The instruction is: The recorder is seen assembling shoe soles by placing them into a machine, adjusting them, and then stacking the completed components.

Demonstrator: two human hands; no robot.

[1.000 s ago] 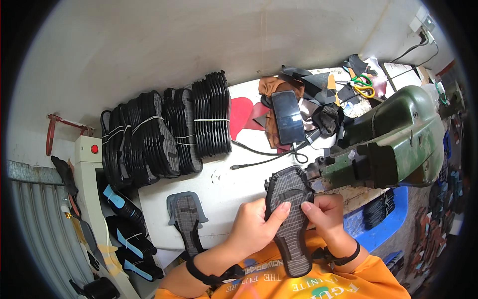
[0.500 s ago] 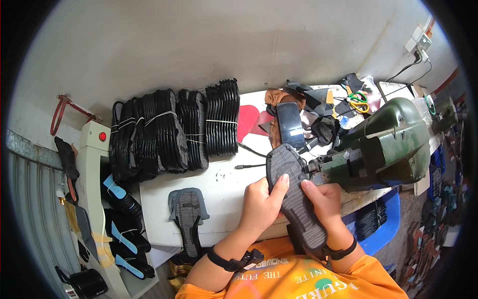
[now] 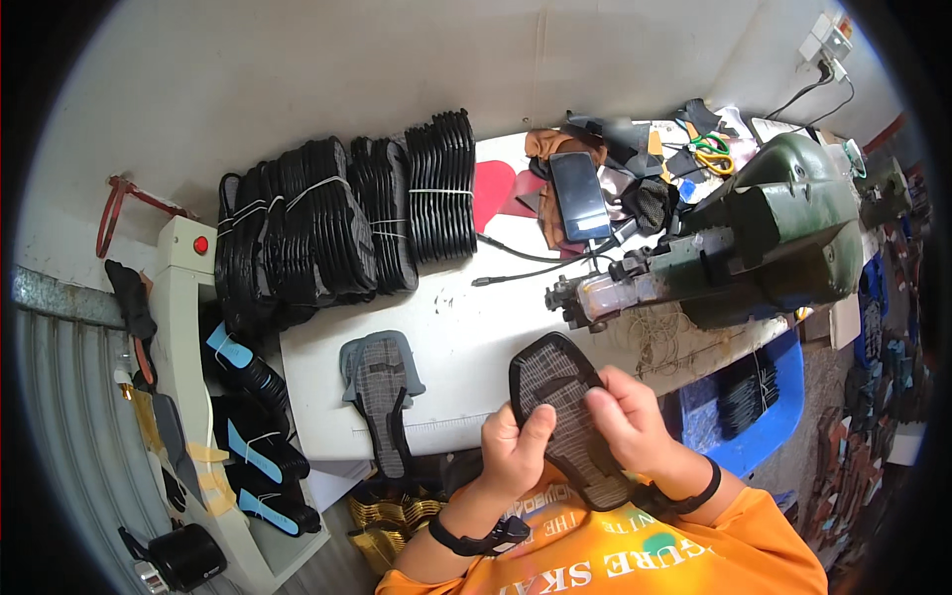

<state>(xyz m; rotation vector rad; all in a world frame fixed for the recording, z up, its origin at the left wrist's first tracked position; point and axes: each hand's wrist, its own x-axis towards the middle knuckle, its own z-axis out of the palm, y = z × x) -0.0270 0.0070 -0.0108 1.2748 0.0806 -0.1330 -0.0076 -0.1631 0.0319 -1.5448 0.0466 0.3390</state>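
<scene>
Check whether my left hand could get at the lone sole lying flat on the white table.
Probably yes: the lone sole lies nearby, with only white table showing between. But your left hand holds another sole, so it would likely have to let go first.

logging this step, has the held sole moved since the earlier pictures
Yes, the held sole has moved away from the green machine, toward the orange shirt.

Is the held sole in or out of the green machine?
Out: the left hand and right hand hold the sole apart from the green machine, white table showing between.
</scene>
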